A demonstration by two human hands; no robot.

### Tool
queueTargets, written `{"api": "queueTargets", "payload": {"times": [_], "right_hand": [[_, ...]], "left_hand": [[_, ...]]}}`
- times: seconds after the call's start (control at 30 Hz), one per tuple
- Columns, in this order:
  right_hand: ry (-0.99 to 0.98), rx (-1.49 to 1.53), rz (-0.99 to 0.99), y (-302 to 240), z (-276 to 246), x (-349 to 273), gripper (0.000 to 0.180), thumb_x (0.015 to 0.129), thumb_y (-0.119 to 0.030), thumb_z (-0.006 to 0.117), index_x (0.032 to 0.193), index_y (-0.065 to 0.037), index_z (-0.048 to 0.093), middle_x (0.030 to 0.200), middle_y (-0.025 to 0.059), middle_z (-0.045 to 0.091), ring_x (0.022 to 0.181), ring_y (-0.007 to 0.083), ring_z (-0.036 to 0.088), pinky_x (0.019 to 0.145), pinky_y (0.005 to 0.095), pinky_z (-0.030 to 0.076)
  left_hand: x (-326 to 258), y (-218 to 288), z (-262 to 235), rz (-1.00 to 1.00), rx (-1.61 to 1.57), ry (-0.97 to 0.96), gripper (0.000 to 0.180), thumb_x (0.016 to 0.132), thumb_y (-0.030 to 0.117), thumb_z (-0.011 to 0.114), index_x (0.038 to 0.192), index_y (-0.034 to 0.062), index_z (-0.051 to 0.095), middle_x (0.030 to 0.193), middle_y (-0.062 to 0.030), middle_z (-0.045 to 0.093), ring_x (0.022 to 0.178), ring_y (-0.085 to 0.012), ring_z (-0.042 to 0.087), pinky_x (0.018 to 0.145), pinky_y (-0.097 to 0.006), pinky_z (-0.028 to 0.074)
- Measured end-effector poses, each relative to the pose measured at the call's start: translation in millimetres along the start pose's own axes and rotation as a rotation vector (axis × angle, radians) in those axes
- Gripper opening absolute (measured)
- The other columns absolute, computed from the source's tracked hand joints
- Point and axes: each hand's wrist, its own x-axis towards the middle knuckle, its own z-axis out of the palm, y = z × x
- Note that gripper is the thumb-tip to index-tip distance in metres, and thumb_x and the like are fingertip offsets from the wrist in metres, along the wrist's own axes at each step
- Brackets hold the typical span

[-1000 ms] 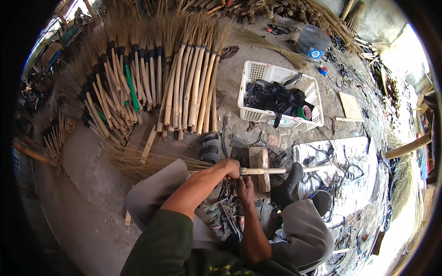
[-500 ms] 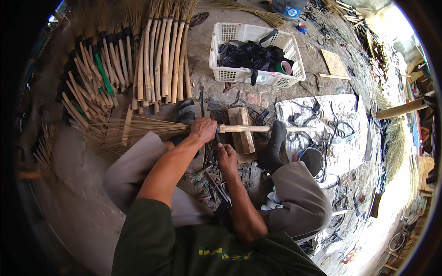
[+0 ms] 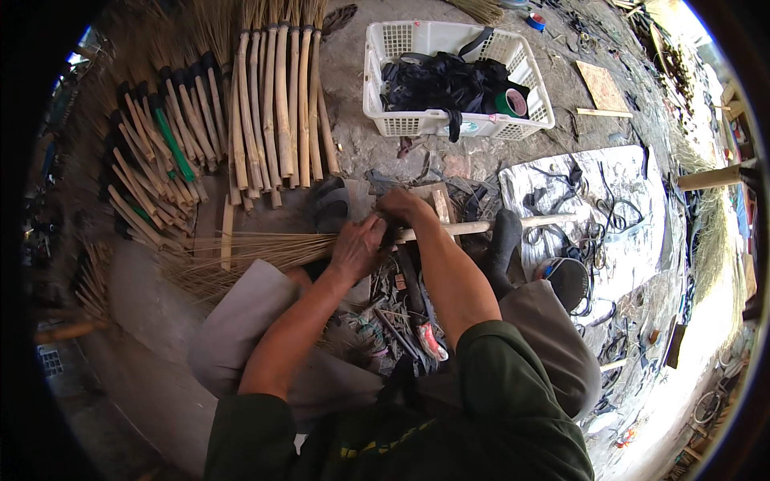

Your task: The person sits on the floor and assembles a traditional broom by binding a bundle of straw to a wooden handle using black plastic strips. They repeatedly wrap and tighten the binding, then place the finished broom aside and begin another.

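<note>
A straw broom lies across in front of me, its loose bristles (image 3: 281,244) to the left and its pale cane handle (image 3: 473,227) to the right. My left hand (image 3: 358,247) is closed around the neck, where bristles and handle meet. Just beyond the neck, my right hand (image 3: 405,207) is bent over with its fingers closed, close against the left. A dark strip (image 3: 391,236) shows between the hands at the neck; most of it is hidden, and the right fingertips are out of sight. My dark-socked foot (image 3: 504,244) is against the handle.
Many finished-looking brooms (image 3: 277,112) lie at the far left. A white plastic crate (image 3: 385,124) holds black strips and a tape roll (image 3: 511,103). A wooden block (image 3: 440,207) sits behind the handle. Right lies a pale sheet (image 3: 634,232) with loose black strips; scraps (image 3: 385,317) litter the floor between my legs.
My right hand has gone from the near side of the broom, where it pulled the dark strip, over to the far side. My left hand has shifted slightly nearer, still at the neck.
</note>
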Motion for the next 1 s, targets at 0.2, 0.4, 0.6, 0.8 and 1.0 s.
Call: {"api": "queueTargets", "payload": {"times": [0.2, 0.4, 0.6, 0.8, 1.0], "right_hand": [[0.457, 1.07, 0.186, -44.9, -93.7, -6.1, 0.043, 0.093, -0.047, 0.057, 0.109, -0.011, 0.074, 0.111, 0.0201, 0.072, 0.107, 0.0379, 0.068, 0.097, 0.0448, 0.05], [1.49, 0.422, 0.101, -91.5, -58.7, -112.5, 0.034, 0.1, -0.029, 0.053, 0.112, 0.001, 0.062, 0.105, 0.0245, 0.066, 0.106, 0.0428, 0.061, 0.095, 0.0497, 0.044], [1.14, 1.342, 0.268, -103.2, 116.9, -129.5, 0.038, 0.09, -0.006, 0.052, 0.127, 0.003, 0.05, 0.114, 0.0106, 0.062, 0.103, 0.0197, 0.058, 0.091, 0.0341, 0.046], [0.585, 1.458, 0.381, -90.0, 113.8, -131.2, 0.026, 0.097, -0.017, 0.054, 0.111, 0.002, 0.066, 0.098, 0.0055, 0.066, 0.093, 0.0162, 0.059, 0.087, 0.0306, 0.046], [0.496, 1.389, 0.208, -131.2, 69.9, -222.8, 0.035, 0.104, -0.026, 0.052, 0.099, 0.001, 0.073, 0.08, 0.008, 0.07, 0.076, 0.0131, 0.064, 0.07, 0.0296, 0.049]], "left_hand": [[-1.0, 6.6, 8.0, -0.081, -0.009, -0.06, 0.048, 0.084, 0.034, 0.075, 0.118, 0.0063, 0.056, 0.117, -0.0131, 0.064, 0.105, -0.03, 0.065, 0.088, -0.049, 0.044], [23.1, 1.2, 4.2, -0.132, 0.05, -0.377, 0.041, 0.084, 0.031, 0.069, 0.113, 0.0034, 0.06, 0.101, -0.0177, 0.071, 0.098, -0.036, 0.07, 0.085, -0.05, 0.052], [62.2, -8.0, 2.0, -0.357, -0.247, -0.827, 0.032, 0.072, 0.013, 0.069, 0.099, -0.0045, 0.071, 0.086, -0.0204, 0.074, 0.077, -0.027, 0.074, 0.067, -0.04, 0.058], [50.9, -15.8, 4.3, -0.199, -0.178, -0.716, 0.036, 0.072, 0.017, 0.07, 0.103, -0.0015, 0.069, 0.084, -0.018, 0.074, 0.074, -0.0286, 0.074, 0.065, -0.041, 0.058], [23.0, -8.9, 8.5, -0.151, 0.05, -0.451, 0.05, 0.08, 0.029, 0.07, 0.121, 0.0005, 0.061, 0.102, -0.0196, 0.073, 0.098, -0.0348, 0.071, 0.084, -0.048, 0.054]]}}
